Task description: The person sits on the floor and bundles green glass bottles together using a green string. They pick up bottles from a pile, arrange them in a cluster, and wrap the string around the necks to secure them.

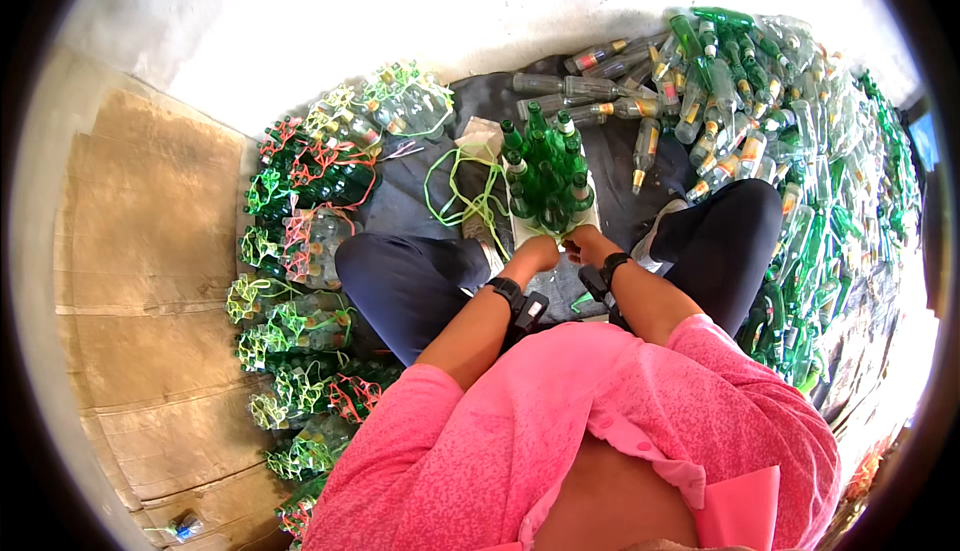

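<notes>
Between my bent knees a tight group of upright green glass bottles (546, 168) stands on a pale flat base (594, 234). My left hand (538, 252) and my right hand (585, 243) are close together at the near side of this group, both on a thin yellow-green plastic strand (556, 234). The fingers are curled and partly hidden, so the exact grip on the strand is hard to see. More of the yellow-green strand (450, 219) lies in loose loops left of the bottles, by a piece of cardboard (480, 137).
Along the left lie several tied bundles of bottles (322, 240) with red and green strands. Loose glass bottles (750, 153) form a large heap at the right. Dark sheeting (405, 191) covers the floor. Flattened cardboard (161, 251) lies far left, below a white wall (375, 3).
</notes>
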Tool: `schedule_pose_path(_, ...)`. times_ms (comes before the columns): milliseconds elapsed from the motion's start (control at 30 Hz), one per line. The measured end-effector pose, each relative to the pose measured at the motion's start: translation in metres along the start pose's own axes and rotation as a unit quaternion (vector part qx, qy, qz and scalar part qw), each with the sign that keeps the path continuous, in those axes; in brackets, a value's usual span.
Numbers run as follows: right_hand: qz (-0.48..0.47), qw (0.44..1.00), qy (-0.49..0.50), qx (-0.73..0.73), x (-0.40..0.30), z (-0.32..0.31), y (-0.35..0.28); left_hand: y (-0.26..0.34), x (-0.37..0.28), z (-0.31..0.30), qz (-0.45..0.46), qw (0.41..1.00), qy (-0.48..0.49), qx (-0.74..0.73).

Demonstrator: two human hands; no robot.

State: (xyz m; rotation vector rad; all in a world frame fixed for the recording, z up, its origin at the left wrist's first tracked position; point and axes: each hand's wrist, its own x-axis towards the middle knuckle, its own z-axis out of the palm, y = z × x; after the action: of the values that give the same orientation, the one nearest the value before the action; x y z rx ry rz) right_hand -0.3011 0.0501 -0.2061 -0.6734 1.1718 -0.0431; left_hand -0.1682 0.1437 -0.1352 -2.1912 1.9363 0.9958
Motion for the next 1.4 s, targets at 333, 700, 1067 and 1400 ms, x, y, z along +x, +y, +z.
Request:
schedule_pose_path(333,-0.064,0.99,0.01,-0.127,-0.037,0.001,-0.032,0.01,-0.019,-0.084,-0.049,0.998,0.013,-0.043)
schedule_pose_path(700,-0.123,0.86,-0.068,-0.491,-0.088,0.004,-0.086,0.018,-0.062,-0.162,-0.085,0.974,0.046,-0.204)
schedule_pose_path(1067,-0.22,0.912,-0.082,-0.336,-0.18,0.036,-0.137,0.022,-0.024,-0.195,-0.117,0.977,0.02,-0.176)
schedule_pose_path(1400,-0.192,0.95,-0.079,-0.235,-0.164,0.038,-0.123,0.048,-0.009,-0.169,-0.007,0.979,0.127,-0.158)
